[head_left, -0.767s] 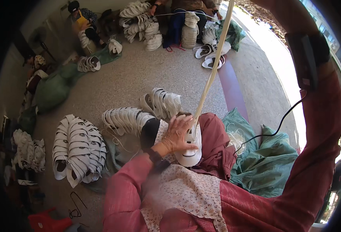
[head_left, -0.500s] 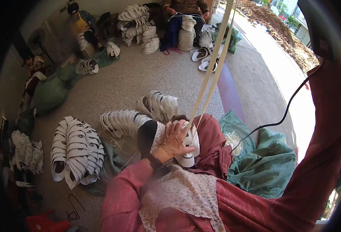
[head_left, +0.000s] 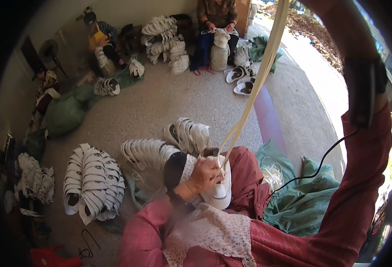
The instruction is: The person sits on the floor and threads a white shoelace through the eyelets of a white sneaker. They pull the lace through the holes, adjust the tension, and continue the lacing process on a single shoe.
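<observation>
A white shoe (head_left: 218,199) rests on my lap, its rounded toe toward me. My left hand (head_left: 203,174) is closed on its upper, fingers curled beside the lacing. From there a long cream shoelace (head_left: 257,91) runs taut in two strands, up and right past the top edge. My right hand (head_left: 338,33) is raised at the upper right, beyond a black wrist strap. Its fingers lie outside the picture, so what they hold is hidden. A floral apron (head_left: 209,231) covers my lap.
Stacked white shoe uppers (head_left: 93,182) stand at my left, and more rows (head_left: 149,151) lie ahead. A green sack (head_left: 303,196) with loose laces (head_left: 272,177) is on my right. A black cable (head_left: 323,163) hangs from my right arm. Several people sit working at the back.
My left fingers have gone from spread over the shoe to curled at its lacing. More of the toe shows. My right forearm has swung inward at the top, and the lace strands have drawn together.
</observation>
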A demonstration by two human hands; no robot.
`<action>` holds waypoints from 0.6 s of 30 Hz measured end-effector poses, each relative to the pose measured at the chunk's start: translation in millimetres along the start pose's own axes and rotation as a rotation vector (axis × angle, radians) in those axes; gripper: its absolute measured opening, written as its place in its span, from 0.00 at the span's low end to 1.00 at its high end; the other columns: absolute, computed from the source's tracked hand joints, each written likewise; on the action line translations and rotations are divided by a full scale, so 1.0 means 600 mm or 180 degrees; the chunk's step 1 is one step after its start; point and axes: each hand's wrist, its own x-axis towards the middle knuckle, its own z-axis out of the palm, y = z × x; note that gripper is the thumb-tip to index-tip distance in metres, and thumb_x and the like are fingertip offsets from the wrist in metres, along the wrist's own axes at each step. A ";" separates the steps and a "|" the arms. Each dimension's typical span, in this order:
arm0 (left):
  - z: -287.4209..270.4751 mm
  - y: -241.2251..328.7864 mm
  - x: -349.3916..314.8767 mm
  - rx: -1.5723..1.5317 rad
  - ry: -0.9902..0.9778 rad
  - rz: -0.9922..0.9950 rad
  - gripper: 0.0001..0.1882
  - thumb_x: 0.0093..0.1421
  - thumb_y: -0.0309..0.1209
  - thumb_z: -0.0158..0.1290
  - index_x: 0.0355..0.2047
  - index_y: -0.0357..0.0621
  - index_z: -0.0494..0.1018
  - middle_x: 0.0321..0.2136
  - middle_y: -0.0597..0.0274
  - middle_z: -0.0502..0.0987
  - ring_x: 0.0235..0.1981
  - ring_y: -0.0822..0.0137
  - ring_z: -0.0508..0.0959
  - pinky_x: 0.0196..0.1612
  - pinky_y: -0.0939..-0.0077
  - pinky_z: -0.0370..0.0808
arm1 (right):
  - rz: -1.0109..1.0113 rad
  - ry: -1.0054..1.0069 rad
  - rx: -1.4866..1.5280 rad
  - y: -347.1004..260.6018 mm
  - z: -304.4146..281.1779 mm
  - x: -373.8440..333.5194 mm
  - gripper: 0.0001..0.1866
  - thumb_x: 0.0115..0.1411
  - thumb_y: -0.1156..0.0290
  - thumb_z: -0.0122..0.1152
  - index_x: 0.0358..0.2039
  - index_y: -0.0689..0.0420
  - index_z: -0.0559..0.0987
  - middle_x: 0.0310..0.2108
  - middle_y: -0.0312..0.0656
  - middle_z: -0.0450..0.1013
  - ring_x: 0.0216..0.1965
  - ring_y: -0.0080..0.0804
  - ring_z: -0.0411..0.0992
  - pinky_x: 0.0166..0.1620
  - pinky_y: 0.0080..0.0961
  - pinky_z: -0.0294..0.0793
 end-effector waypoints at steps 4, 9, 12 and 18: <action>0.013 -0.062 -0.025 -0.0722 -0.0098 -0.0357 0.13 0.52 0.39 0.67 0.34 0.45 0.83 0.32 0.65 0.79 0.36 0.65 0.78 0.45 0.66 0.70 | 0.0267 -0.0731 0.1015 0.090 -0.040 0.058 0.09 0.74 0.69 0.44 0.41 0.59 0.72 0.22 0.30 0.65 0.15 0.16 0.59 0.16 0.14 0.59; -0.103 -0.012 0.030 -0.2018 -0.0751 -0.0583 0.35 0.52 0.45 0.69 0.56 0.39 0.73 0.53 0.56 0.76 0.56 0.65 0.73 0.57 0.68 0.67 | 0.0663 0.0513 0.1098 0.106 0.010 0.014 0.08 0.75 0.69 0.43 0.44 0.56 0.71 0.18 0.24 0.57 0.14 0.13 0.50 0.15 0.14 0.48; -0.240 0.023 0.083 -0.2367 -0.0507 -0.0605 0.51 0.54 0.53 0.66 0.69 0.39 0.56 0.67 0.51 0.61 0.71 0.60 0.57 0.72 0.59 0.49 | 0.1061 0.0077 0.1500 0.182 0.023 -0.037 0.08 0.72 0.66 0.45 0.43 0.55 0.72 0.20 0.28 0.62 0.15 0.15 0.51 0.18 0.16 0.47; -0.306 0.093 0.191 -0.3921 0.0817 -0.0449 0.40 0.61 0.43 0.63 0.66 0.35 0.58 0.61 0.51 0.66 0.61 0.61 0.68 0.64 0.64 0.63 | 0.1808 0.0611 0.2045 0.331 0.047 -0.142 0.09 0.70 0.66 0.48 0.44 0.56 0.72 0.20 0.29 0.61 0.16 0.16 0.52 0.19 0.18 0.50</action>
